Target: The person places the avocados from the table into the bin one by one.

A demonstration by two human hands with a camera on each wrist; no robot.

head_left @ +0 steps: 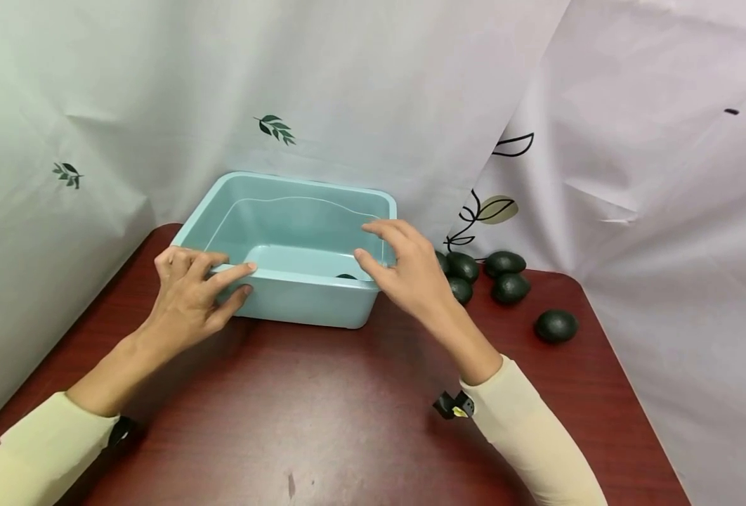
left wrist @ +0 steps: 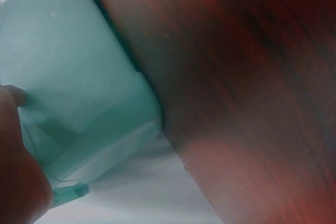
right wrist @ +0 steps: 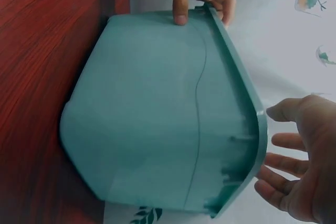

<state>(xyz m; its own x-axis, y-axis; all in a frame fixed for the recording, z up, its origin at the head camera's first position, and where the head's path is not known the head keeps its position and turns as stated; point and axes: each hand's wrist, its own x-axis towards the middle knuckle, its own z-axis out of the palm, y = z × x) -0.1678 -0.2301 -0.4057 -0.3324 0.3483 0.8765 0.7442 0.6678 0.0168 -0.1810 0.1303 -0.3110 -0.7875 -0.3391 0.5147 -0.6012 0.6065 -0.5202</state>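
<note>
A light blue plastic tub point(head_left: 310, 302) stands on the table, its front wall toward me. My left hand point(head_left: 186, 295) holds the tub's near left corner, fingers over the rim and thumb against the outer wall. In the right wrist view that thumb point(right wrist: 180, 17) presses on the tub's side. My right hand point(head_left: 414, 274) is at the tub's right end, fingers loosely spread with nothing between them. Its fingertips are right at the rim in the right wrist view. Inside the tub a small dark piece point(head_left: 346, 276) shows above the front rim, the rest hidden.
Several dark green avocados lie on the table to the tub's right, with one avocado point(head_left: 556, 326) apart from the others. Part of that group is hidden behind my right hand. A white cloth point(head_left: 360, 91) with leaf prints hangs behind the red-brown table point(head_left: 322, 407).
</note>
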